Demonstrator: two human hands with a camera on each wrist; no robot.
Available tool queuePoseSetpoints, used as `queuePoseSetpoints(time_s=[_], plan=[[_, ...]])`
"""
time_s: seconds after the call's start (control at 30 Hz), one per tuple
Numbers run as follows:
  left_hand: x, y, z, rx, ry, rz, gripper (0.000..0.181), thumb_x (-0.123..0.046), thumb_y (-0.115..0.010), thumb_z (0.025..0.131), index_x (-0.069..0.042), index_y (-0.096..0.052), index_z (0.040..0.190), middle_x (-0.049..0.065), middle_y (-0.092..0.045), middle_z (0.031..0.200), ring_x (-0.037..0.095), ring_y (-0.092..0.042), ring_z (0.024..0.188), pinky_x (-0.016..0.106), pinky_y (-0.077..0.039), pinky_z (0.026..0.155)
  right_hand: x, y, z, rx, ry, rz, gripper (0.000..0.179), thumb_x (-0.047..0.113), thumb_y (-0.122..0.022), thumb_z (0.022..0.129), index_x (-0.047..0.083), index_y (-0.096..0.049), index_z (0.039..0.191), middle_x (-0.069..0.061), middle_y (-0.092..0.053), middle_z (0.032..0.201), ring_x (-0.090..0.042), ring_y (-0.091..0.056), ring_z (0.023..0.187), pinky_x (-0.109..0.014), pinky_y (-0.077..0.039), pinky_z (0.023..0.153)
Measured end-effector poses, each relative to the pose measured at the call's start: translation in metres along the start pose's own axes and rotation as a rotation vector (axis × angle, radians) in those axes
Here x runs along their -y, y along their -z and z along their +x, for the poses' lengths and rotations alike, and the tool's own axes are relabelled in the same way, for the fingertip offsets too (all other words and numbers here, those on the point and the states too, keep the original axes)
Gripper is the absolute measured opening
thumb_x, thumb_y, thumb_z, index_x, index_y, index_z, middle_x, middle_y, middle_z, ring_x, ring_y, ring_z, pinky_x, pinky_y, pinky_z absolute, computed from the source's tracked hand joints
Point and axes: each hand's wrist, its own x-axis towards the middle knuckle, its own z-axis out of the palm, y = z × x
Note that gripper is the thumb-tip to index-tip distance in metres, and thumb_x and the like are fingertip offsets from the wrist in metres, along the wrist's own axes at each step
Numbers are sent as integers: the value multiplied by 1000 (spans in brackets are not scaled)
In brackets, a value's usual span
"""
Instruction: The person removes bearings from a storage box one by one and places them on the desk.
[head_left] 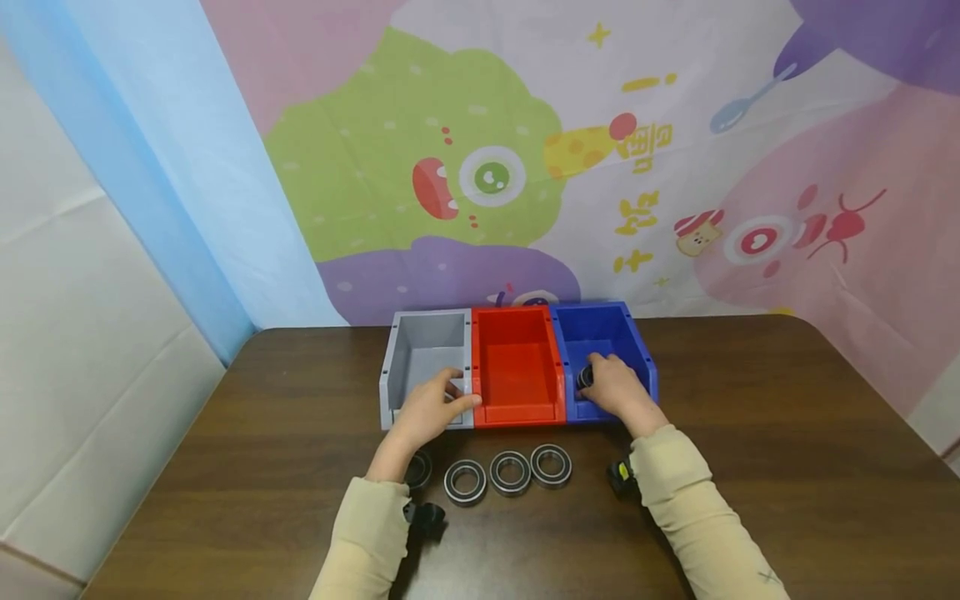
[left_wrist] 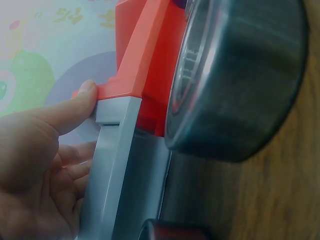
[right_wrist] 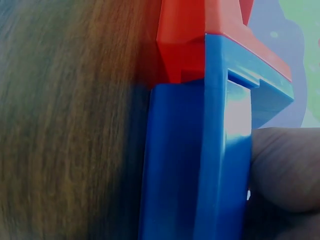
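Observation:
At the blue bin [head_left: 600, 325], my right hand [head_left: 617, 390] pinches a dark-rimmed ball bearing [head_left: 585, 377] low inside, near the front lip. In the right wrist view the blue bin's front wall [right_wrist: 175, 165] hides that bearing and most of the hand, leaving part of a finger [right_wrist: 287, 167] in sight. My left hand [head_left: 431, 408] is over the front of the grey bin [head_left: 427, 371], thumb reaching to the edge where it meets the red bin [head_left: 517, 367]. Seen from the left wrist, its fingers curve loosely behind the grey lip [left_wrist: 112, 165], with nothing held.
Several steel bearings lie in a row before the bins, among them one bearing [head_left: 465, 482] near the left sleeve and another bearing [head_left: 551, 465] farther right. The brown table [head_left: 262, 467] meets a cartoon-printed cloth [head_left: 360, 150] behind the bins. Each wrist carries a small black camera.

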Motion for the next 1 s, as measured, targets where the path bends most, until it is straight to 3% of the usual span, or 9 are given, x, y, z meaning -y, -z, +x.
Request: queuePoseSetpoints(time_s=[0.27, 0.77, 1.0], plan=[[-1, 1, 0, 0, -13, 5, 53, -37, -64, 83, -7, -51, 123, 9, -64, 98, 20, -59, 81, 33, -49, 68, 1, 0, -1, -13, 10, -14, 49, 17, -69, 77, -9, -50, 114, -29, -55, 105, -40, -52, 100, -49, -43, 86], [1, 0, 1, 6, -4, -4, 53, -37, -64, 83, -6, -50, 124, 9, -64, 99, 21, -59, 81, 33, -49, 68, 0, 1, -3, -61, 17, 39, 53, 17, -72, 74, -4, -53, 118, -25, -58, 110, -39, -52, 102, -51, -42, 86], [1, -1, 1, 1, -9, -2, 52, -36, -64, 83, -7, -50, 124, 9, -64, 98, 21, -59, 81, 33, -49, 68, 1, 3, -6, -89, 0, 39, 51, 17, -72, 74, -1, -54, 118, -25, -56, 107, -39, -55, 94, -52, -45, 79]])
